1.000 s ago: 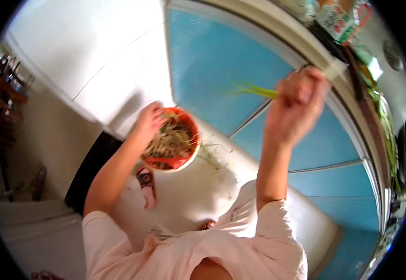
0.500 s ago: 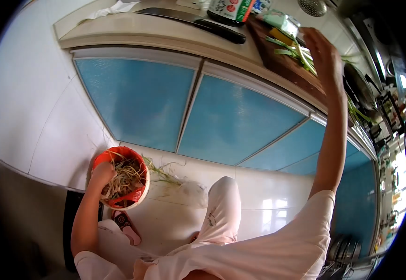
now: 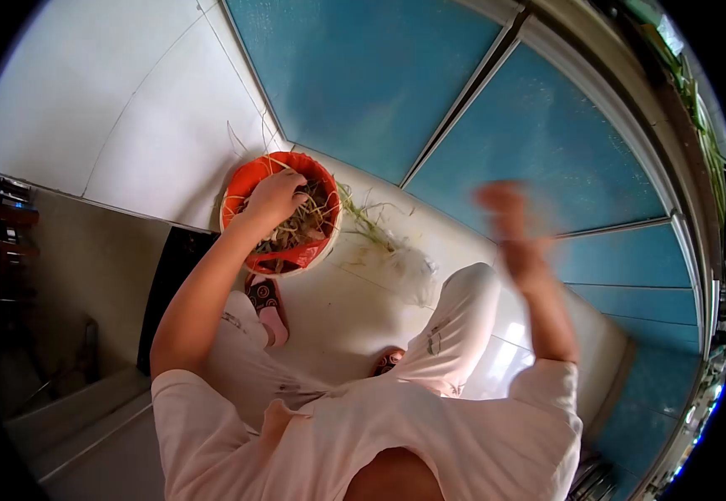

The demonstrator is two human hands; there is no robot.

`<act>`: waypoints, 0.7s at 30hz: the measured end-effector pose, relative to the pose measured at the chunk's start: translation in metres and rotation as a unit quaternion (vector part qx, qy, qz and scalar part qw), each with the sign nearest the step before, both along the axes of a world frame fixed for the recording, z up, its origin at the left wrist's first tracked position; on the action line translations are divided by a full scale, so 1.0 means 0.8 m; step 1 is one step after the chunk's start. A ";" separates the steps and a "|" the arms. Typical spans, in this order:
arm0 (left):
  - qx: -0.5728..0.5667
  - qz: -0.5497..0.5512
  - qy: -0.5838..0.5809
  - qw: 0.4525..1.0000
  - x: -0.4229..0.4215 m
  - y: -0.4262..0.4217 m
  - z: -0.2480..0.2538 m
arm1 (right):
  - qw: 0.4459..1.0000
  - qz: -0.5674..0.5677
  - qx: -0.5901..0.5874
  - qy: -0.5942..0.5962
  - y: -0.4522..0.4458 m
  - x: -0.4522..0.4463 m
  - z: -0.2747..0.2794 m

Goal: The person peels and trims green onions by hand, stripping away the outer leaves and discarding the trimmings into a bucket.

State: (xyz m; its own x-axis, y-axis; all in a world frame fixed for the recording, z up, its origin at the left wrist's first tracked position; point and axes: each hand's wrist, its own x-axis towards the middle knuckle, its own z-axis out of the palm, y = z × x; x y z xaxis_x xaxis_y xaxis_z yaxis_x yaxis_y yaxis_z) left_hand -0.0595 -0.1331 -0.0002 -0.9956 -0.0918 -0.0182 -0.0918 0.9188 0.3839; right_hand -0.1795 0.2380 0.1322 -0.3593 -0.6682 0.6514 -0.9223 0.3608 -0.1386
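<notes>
My left hand (image 3: 276, 197) is down in a round bin (image 3: 335, 238) lined with a red plastic bag (image 3: 244, 178). Its fingers curl into a heap of dry stalks and plant scraps (image 3: 311, 219), and the fingertips are partly hidden. My right hand (image 3: 509, 215) is in the air in front of the blue cabinet doors, smeared by motion. Whether it holds anything does not show.
Loose green stalks (image 3: 367, 224) and a clear plastic bag (image 3: 413, 271) lie on the tiled floor beside the bin. Blue cabinet doors (image 3: 538, 142) rise ahead. Long green vegetables (image 3: 703, 125) lie on the counter at the far right.
My right hand has come down and away from the counter with the cutting board. My view has tilted down and left; my left hand is still in the bin, its fingers now more visible.
</notes>
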 end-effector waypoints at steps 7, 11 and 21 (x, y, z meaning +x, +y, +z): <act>-0.041 -0.051 -0.019 0.998 0.018 0.025 0.027 | 0.865 -0.111 0.318 -0.372 -0.155 -0.034 -0.522; -0.071 -0.053 -0.058 0.994 0.033 0.029 0.047 | 0.823 -0.214 0.427 -0.309 -0.157 -0.010 -0.570; -0.064 -0.048 -0.049 0.996 0.042 0.035 0.050 | 0.878 -0.180 0.288 -0.339 -0.115 -0.005 -0.510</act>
